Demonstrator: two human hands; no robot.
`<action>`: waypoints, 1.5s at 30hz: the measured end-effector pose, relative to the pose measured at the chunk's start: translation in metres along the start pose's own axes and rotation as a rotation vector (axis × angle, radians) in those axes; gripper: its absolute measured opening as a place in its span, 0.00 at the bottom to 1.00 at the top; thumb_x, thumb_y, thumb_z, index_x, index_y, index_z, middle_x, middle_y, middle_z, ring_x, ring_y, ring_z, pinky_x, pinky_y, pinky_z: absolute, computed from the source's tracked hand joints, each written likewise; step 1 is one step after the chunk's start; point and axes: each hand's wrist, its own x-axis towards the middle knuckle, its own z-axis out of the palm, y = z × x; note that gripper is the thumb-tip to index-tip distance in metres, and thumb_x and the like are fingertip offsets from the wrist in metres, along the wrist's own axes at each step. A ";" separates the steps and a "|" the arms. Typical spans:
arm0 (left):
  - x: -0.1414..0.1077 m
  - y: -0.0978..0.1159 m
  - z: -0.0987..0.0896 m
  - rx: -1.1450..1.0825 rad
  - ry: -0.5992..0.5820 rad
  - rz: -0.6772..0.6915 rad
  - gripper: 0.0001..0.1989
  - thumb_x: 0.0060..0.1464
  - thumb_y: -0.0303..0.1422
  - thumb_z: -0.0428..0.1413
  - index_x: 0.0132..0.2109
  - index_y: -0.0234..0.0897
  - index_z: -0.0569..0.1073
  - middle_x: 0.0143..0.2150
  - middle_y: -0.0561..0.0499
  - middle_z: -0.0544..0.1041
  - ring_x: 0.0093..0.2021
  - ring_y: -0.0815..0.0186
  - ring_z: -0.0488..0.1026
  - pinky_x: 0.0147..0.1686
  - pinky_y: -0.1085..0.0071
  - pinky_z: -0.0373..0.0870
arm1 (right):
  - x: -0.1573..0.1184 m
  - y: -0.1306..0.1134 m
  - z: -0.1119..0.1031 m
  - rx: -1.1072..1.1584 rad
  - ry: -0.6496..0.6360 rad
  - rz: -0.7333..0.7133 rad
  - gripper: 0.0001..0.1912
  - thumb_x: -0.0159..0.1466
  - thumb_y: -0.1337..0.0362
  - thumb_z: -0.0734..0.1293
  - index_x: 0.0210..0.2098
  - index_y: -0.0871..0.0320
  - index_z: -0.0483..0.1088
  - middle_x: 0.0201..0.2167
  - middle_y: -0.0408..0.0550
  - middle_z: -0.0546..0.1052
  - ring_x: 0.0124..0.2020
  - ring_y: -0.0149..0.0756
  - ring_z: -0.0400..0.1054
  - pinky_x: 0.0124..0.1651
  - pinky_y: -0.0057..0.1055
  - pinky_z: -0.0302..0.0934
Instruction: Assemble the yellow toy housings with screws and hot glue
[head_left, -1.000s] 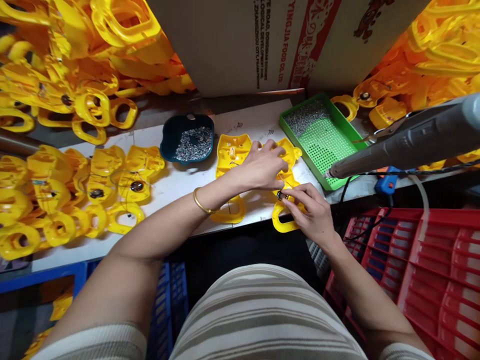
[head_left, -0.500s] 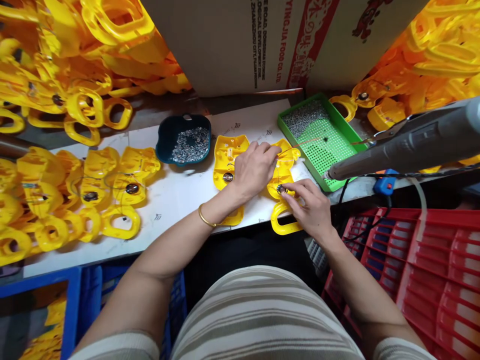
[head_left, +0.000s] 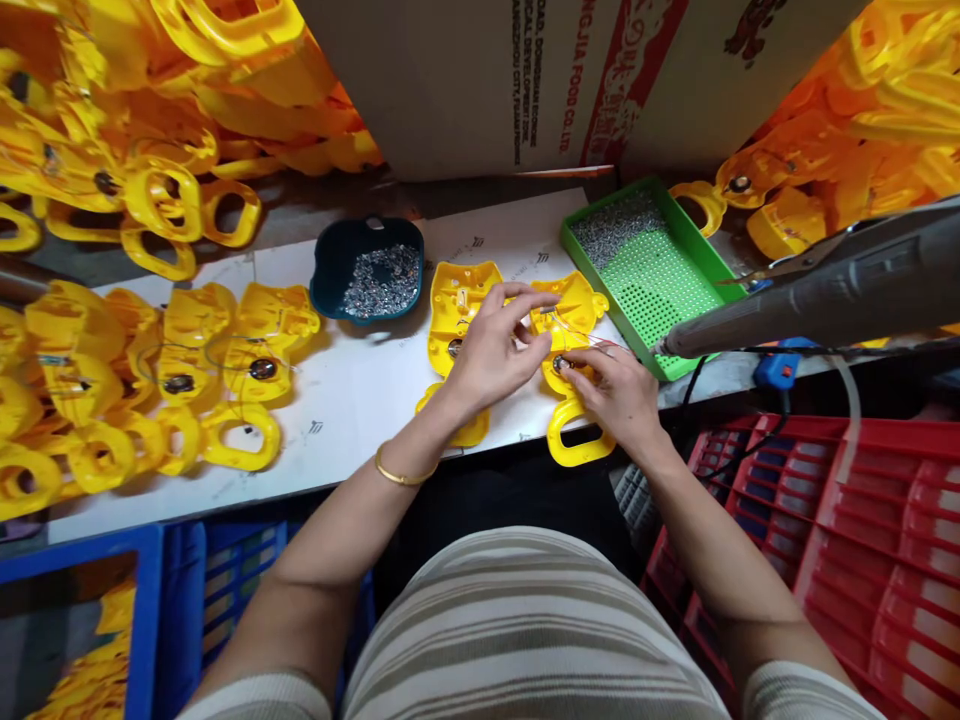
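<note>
Two yellow plastic shells with handle loops lie in front of me. My left hand (head_left: 499,345) is over the gap between them, thumb and fingers apart, and it partly covers the left shell (head_left: 454,290). At the right shell (head_left: 574,290), my right hand (head_left: 619,390) pinches a small round speaker (head_left: 560,363) sitting low in the shell. Thin wires (head_left: 592,338) run across this shell towards my right fingers. The right shell's handle loop (head_left: 579,455) sticks out past the table's front edge.
A dark bowl (head_left: 322,275) of small metal screws stands left, and a green perforated tray (head_left: 694,270) holds more at right. A grey power tool (head_left: 810,280) hangs at right. Rows of yellow shells (head_left: 259,345) line the left. A carton (head_left: 465,90) stands behind; red crate (head_left: 862,540) below.
My left hand has pulled back a little from the right shell, and its fingers have spread. My right hand stays at the speaker. The view has shifted slightly.
</note>
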 end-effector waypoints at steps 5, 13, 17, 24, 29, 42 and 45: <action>-0.044 0.001 0.026 0.103 0.028 -0.033 0.32 0.55 0.38 0.58 0.64 0.39 0.60 0.58 0.41 0.63 0.55 0.58 0.67 0.53 0.62 0.71 | 0.001 0.002 0.001 0.020 0.014 -0.025 0.09 0.62 0.60 0.68 0.41 0.52 0.78 0.38 0.47 0.80 0.44 0.41 0.74 0.44 0.35 0.68; -0.060 -0.006 0.055 -0.061 -0.017 -0.050 0.38 0.57 0.29 0.52 0.70 0.42 0.45 0.71 0.39 0.47 0.66 0.53 0.56 0.47 0.66 0.75 | -0.003 0.002 0.004 -0.052 0.025 -0.058 0.11 0.64 0.59 0.66 0.43 0.52 0.78 0.38 0.47 0.81 0.42 0.38 0.74 0.39 0.31 0.67; -0.074 -0.003 0.052 -0.228 -0.013 -0.181 0.39 0.56 0.30 0.54 0.71 0.46 0.45 0.71 0.38 0.49 0.44 0.66 0.74 0.37 0.74 0.76 | -0.012 -0.007 0.003 -0.098 -0.004 -0.090 0.11 0.65 0.59 0.65 0.42 0.51 0.78 0.39 0.48 0.80 0.42 0.38 0.74 0.37 0.30 0.65; -0.096 -0.002 0.045 -0.409 0.012 -0.355 0.43 0.52 0.30 0.58 0.70 0.47 0.47 0.68 0.37 0.57 0.31 0.75 0.71 0.27 0.79 0.72 | -0.026 -0.015 0.006 -0.148 -0.067 -0.164 0.10 0.65 0.60 0.65 0.43 0.50 0.77 0.40 0.48 0.80 0.42 0.38 0.73 0.31 0.28 0.62; -0.082 -0.005 0.048 -0.140 0.058 -0.253 0.41 0.52 0.28 0.56 0.70 0.43 0.48 0.68 0.39 0.56 0.44 0.64 0.73 0.40 0.70 0.74 | -0.028 -0.004 0.011 -0.061 -0.087 -0.252 0.12 0.66 0.64 0.63 0.47 0.53 0.75 0.40 0.51 0.78 0.43 0.40 0.72 0.41 0.33 0.68; -0.060 -0.010 0.037 -0.029 0.047 -0.171 0.34 0.51 0.27 0.56 0.64 0.41 0.59 0.62 0.45 0.66 0.63 0.55 0.63 0.59 0.60 0.64 | -0.023 -0.005 0.006 -0.101 -0.118 -0.243 0.13 0.67 0.61 0.62 0.44 0.56 0.76 0.34 0.50 0.75 0.34 0.35 0.70 0.34 0.28 0.64; -0.058 -0.014 0.036 -0.026 0.037 -0.152 0.33 0.51 0.27 0.55 0.64 0.40 0.58 0.63 0.45 0.66 0.64 0.56 0.62 0.61 0.58 0.62 | -0.022 -0.006 0.006 -0.117 -0.161 -0.248 0.13 0.68 0.61 0.61 0.44 0.55 0.76 0.34 0.50 0.74 0.33 0.34 0.69 0.33 0.28 0.63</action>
